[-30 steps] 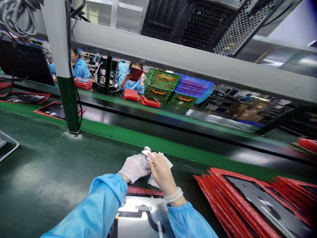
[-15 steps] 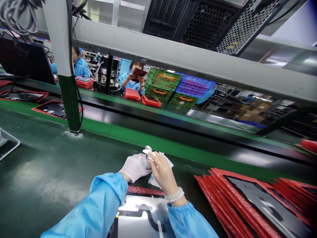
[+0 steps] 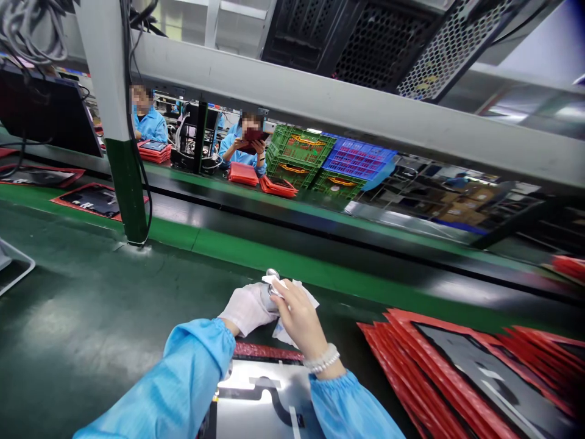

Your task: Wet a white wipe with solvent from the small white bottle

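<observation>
A soft, light white wipe (image 3: 292, 292) and a small shiny metal piece (image 3: 273, 274) are pinched between the gloved left hand (image 3: 249, 308) and bare right hand (image 3: 297, 317), both closed, at twelve o'clock of the grey panel (image 3: 265, 396) on the tabletop (image 3: 91, 329); the wipe is judged best gripped by its bunched folds.

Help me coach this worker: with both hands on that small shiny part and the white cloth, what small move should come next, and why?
Probably turn the shiny part slightly in the gloved left hand, since the bare right hand presses the white cloth on only one side of it.
</observation>
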`<state>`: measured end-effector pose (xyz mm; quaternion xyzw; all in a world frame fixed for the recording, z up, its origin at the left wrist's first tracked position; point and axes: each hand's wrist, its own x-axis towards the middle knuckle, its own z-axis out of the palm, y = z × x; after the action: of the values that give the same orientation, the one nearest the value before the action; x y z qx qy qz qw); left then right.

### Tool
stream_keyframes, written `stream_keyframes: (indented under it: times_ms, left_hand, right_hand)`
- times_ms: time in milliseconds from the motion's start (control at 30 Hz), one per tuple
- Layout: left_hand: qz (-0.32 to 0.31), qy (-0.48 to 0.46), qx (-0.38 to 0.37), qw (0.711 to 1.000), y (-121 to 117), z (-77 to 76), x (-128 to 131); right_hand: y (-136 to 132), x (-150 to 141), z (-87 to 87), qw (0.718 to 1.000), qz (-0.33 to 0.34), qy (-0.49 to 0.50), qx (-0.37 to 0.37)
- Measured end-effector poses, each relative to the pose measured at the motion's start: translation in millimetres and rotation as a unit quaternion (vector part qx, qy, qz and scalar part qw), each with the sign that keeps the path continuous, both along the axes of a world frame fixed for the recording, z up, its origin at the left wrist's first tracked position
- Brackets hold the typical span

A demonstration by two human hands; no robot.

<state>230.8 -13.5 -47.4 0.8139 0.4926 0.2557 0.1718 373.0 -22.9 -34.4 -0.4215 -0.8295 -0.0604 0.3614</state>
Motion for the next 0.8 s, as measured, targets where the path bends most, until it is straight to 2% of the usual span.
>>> stream_keyframes:
  times_ms: [367,800]
  left_hand:
    - [-0.001,0.016,-0.019,1.000,-0.3,3.8,0.9]
    - [-0.007,0.006,-0.009,1.000,-1.1,5.8,-0.6]
  right_hand:
    - [0.0,0.6,0.2,1.000,-0.006,0.000,0.005]
    - [1.4,2.0,-0.6,1.000,-0.009,-0.001,0.003]
